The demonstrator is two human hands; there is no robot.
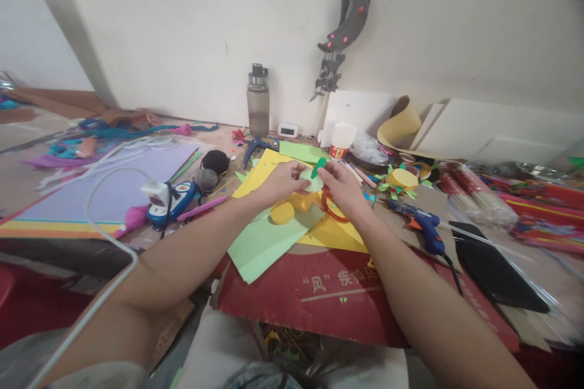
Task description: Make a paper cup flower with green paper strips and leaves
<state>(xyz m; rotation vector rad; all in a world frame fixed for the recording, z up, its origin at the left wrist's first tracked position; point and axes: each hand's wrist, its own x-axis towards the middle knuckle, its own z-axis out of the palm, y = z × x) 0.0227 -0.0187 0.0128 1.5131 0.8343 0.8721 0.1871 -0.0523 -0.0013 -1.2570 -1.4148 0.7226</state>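
One yellow sheet (340, 234) spread below. Pale green disc (311, 183) pinched at edge by left hand (286, 181); right hand (343, 185) placed at opposite side, finger grip can't be made out. Dark green strip (318, 167) angled over disc, between both hands' fingers.

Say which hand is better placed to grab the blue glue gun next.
The right hand, I'd judge: the blue glue gun lies on that side, farther from the left hand, though both hands are busy at the pale green disc.
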